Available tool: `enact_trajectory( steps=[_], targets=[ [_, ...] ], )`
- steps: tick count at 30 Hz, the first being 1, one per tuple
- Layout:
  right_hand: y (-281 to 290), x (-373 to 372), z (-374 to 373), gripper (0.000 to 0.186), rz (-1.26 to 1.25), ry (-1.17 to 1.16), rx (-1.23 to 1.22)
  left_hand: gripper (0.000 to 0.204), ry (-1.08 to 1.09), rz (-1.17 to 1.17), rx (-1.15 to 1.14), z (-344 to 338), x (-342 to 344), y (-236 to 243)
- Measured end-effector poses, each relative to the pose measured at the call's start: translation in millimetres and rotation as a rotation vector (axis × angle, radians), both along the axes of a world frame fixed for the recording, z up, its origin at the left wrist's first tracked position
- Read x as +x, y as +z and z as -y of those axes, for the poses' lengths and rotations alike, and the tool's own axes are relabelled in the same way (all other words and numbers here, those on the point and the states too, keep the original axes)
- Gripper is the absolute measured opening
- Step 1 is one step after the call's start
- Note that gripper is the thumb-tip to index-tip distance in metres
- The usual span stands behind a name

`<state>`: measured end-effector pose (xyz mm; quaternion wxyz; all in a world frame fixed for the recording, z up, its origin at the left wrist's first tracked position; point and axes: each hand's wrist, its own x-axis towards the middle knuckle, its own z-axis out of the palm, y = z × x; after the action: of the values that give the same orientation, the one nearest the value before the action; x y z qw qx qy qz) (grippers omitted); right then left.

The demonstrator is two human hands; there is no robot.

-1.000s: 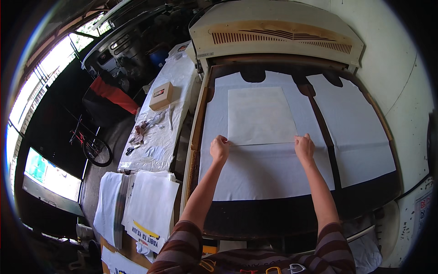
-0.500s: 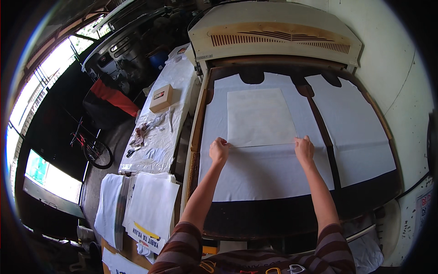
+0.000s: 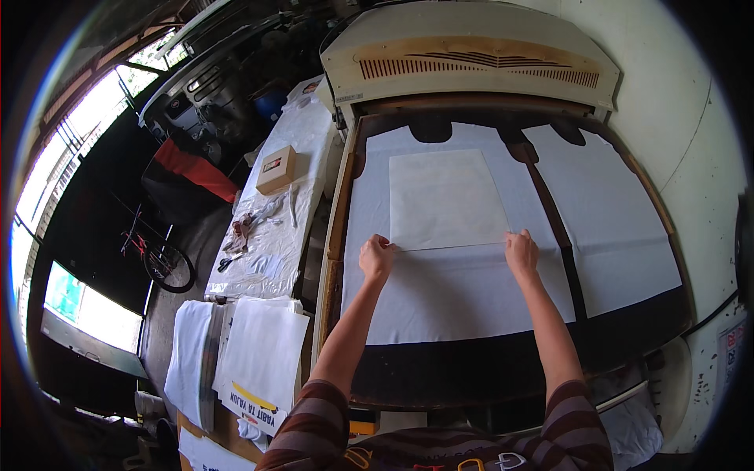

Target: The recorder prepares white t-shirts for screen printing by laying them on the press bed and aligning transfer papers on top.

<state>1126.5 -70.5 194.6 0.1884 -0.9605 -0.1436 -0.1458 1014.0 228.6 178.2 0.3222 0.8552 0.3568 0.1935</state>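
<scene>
A white rectangular sheet of paper (image 3: 448,200) lies on a pale fabric panel cut like a shirt piece (image 3: 463,302). My left hand (image 3: 376,257) pinches its near left corner, and my right hand (image 3: 521,253) pinches its near right corner. Both hands are closed, with fingertips at the sheet's edge. Beneath the fabric is the dark bed (image 3: 455,369) of a large press. Beside it to the right lies a second pale fabric panel (image 3: 620,228), separated by a dark strip of the bed.
The beige vented press head (image 3: 471,74) stands behind the bed. To the left, a plastic-covered table (image 3: 302,141) holds a cardboard box (image 3: 276,169) and scissors (image 3: 225,264). Stacks of white sheets (image 3: 263,353) and folded fabric (image 3: 188,357) sit nearer. A bicycle (image 3: 167,267) stands further left; a wall (image 3: 699,157) is at right.
</scene>
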Motion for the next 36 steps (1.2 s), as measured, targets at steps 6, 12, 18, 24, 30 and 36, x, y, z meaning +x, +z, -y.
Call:
enact_trajectory(
  steps=[6, 12, 18, 24, 30, 36],
  targets=[
    [-1, -11, 10, 0.02, 0.083, 0.026, 0.085, 0.017, 0.011, 0.331, 0.156, 14, -34, 13],
    [17, -83, 8, 0.02, 0.121, 0.361, 0.229, 0.016, 0.204, 0.45, 0.083, -4, -187, 18],
    [22, -170, 24, 0.018, -0.018, 0.423, 0.399, 0.021, 0.88, 0.11, 0.159, -57, -421, -44],
    [45, -246, 10, 0.016, -0.14, 0.461, 0.326, 0.022, 1.158, -0.015, -0.048, -43, -534, -94],
    [76, -308, -8, 0.014, -0.027, 0.637, 0.349, 0.058, 0.929, -0.305, -0.216, -64, -476, -123],
    [69, -334, 14, 0.012, -0.084, 0.605, 0.372, 0.085, 0.967, -0.503, -0.247, -81, -448, -137]
  ],
)
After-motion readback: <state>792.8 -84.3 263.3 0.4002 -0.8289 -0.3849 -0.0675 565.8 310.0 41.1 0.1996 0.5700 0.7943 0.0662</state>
